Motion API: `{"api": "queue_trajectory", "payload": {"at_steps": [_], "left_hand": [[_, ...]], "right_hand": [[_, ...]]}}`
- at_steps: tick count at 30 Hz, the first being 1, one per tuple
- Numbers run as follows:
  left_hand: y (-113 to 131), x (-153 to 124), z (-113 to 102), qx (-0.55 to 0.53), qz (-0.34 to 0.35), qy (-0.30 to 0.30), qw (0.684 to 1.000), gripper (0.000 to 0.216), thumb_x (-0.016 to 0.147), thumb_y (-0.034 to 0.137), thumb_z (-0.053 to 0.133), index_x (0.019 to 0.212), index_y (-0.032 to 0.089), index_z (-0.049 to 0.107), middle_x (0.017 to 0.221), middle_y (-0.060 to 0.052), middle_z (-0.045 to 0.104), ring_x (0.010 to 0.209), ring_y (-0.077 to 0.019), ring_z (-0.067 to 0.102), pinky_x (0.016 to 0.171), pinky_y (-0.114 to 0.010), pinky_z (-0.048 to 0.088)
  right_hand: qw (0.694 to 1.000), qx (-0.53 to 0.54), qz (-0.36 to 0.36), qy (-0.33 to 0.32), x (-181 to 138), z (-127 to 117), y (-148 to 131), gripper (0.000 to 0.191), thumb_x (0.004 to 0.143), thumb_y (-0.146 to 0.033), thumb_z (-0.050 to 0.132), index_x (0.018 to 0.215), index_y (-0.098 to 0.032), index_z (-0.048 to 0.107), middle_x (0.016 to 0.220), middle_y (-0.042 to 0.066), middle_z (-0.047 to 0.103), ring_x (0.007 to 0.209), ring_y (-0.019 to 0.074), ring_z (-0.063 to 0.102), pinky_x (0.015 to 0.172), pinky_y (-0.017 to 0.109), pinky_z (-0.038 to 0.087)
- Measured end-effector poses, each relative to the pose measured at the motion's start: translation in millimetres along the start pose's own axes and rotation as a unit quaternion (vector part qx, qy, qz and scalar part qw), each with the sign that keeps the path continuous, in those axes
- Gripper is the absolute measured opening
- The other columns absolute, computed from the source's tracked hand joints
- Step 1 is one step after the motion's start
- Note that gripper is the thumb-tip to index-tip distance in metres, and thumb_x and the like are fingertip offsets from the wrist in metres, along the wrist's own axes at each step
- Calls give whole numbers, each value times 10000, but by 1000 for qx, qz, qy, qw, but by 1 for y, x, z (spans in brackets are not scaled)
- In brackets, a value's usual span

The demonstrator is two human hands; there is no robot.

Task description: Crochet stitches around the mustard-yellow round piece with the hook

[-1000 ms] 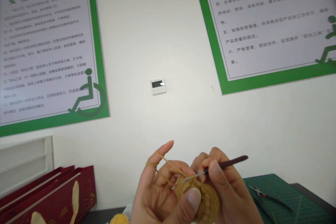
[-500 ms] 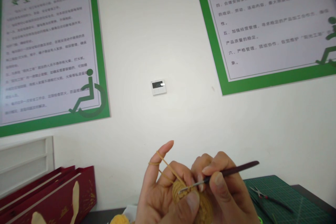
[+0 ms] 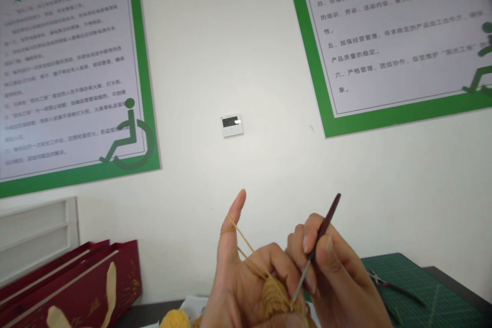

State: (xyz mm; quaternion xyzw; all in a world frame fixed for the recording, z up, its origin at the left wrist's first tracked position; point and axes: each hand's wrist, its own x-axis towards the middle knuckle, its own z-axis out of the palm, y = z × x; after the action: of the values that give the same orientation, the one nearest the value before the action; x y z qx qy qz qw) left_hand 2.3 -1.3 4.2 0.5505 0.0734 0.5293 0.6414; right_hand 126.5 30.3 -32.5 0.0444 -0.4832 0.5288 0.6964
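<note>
My left hand (image 3: 238,282) grips a tan crocheted piece (image 3: 274,297) at the bottom of the view. Its index finger points up with tan yarn (image 3: 248,241) looped round it, and the strands run taut down to the piece. In my right hand (image 3: 334,266) is a crochet hook (image 3: 325,225) with a dark red handle and a metal shaft, held like a pen. The handle slants up to the right. The hook's tip touches the top edge of the crocheted piece, whose lower part is cut off by the frame.
A yellow yarn ball (image 3: 175,319) lies left of my hands. Dark red gift bags (image 3: 77,287) stand at the far left. To the right, pliers (image 3: 400,289) rest on a green cutting mat (image 3: 434,292). A white wall with a thermostat (image 3: 232,126) and two green-edged posters rises behind.
The crochet hook has swung from nearly level to steep, its handle end rising. My left index finger is more upright, and the crocheted piece has shifted slightly right and down.
</note>
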Motion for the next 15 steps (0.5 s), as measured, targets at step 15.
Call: {"api": "queue_trajectory", "payload": {"at_steps": [15], "left_hand": [[-6, 0, -3, 35, -11, -8, 999, 915, 723, 131, 849, 1515, 322, 432, 793, -23, 691, 690, -165, 624, 613, -286, 424]], "right_hand": [[991, -16, 96, 89, -4, 11, -16, 393, 907, -551, 676, 739, -212, 569, 566, -74, 445, 437, 58, 283, 443, 217, 186]]}}
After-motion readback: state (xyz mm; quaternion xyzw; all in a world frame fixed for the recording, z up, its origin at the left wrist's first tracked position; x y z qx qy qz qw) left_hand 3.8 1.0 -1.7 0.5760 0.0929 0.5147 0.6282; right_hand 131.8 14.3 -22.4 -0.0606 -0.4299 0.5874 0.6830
